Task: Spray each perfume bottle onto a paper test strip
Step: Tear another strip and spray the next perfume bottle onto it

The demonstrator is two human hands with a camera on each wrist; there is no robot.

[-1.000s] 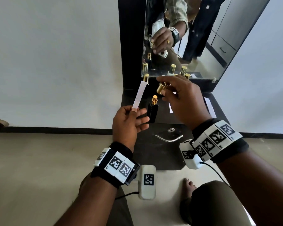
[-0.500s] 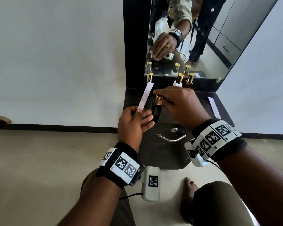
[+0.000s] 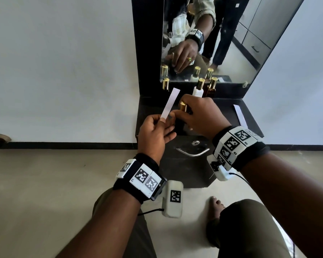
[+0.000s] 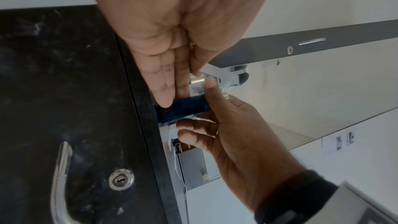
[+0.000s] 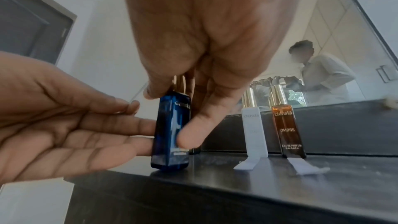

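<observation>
A blue perfume bottle (image 5: 170, 134) stands on the black cabinet top (image 3: 222, 112). My right hand (image 3: 177, 111) grips its gold cap (image 3: 183, 106) from above, and the cap sits on the bottle. A white paper test strip (image 3: 171, 103) points up and away, pinched between the thumb and forefinger of my left hand (image 3: 163, 121). That hand's other fingers (image 5: 137, 125) lie straight against the bottle's left side. In the left wrist view the strip (image 4: 219, 72) crosses just above the bottle (image 4: 183, 106).
A white bottle (image 3: 198, 90) and an amber bottle (image 3: 211, 88) stand capped by the mirror (image 3: 231, 53), each on a paper strip (image 5: 245, 163). Another gold-capped bottle (image 3: 165, 83) stands at the back left. A loose strip (image 3: 240, 114) lies at the right. A drawer handle (image 3: 192, 153) sits below.
My right hand brought the gold cap down from beside the bare sprayer and set it on the blue bottle. The left hand kept the strip and moved closer to the bottle.
</observation>
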